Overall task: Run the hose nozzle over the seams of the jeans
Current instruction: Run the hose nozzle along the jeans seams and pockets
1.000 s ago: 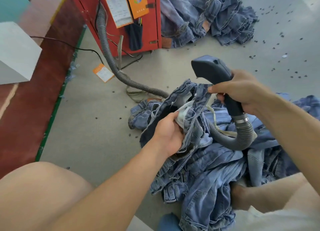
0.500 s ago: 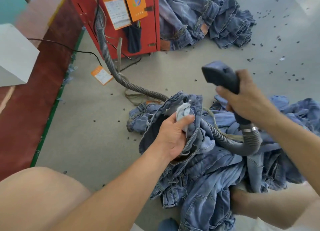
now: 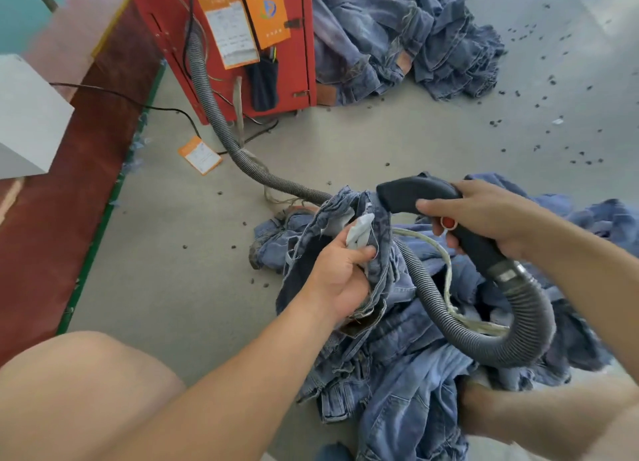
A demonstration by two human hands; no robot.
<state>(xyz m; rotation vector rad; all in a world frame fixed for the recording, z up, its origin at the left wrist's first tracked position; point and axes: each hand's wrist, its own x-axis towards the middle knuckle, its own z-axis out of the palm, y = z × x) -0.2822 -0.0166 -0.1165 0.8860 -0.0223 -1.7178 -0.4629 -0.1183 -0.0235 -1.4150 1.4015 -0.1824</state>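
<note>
A heap of blue jeans [image 3: 408, 384] lies on the floor in front of me. My left hand [image 3: 340, 275] grips a bunched part of the jeans with a white pocket lining [image 3: 359, 232] turned out. My right hand [image 3: 484, 215] holds the dark hose nozzle [image 3: 411, 192] by its handle, which has a red button [image 3: 448, 223]. The nozzle's tip touches the raised denim just above my left hand. A grey ribbed hose [image 3: 518, 329] loops from the handle over the jeans.
The hose runs back to a red machine [image 3: 221, 90] with orange tags. A second pile of jeans [image 3: 408, 35] lies behind it. Dark scraps dot the grey floor [image 3: 432, 139]. A white box [image 3: 27, 115] and a black cable [image 3: 121, 97] are at the left.
My right hand has brought the nozzle down and to the left, from above the jeans onto the denim held up by my left hand. My left hand has kept its grip.
</note>
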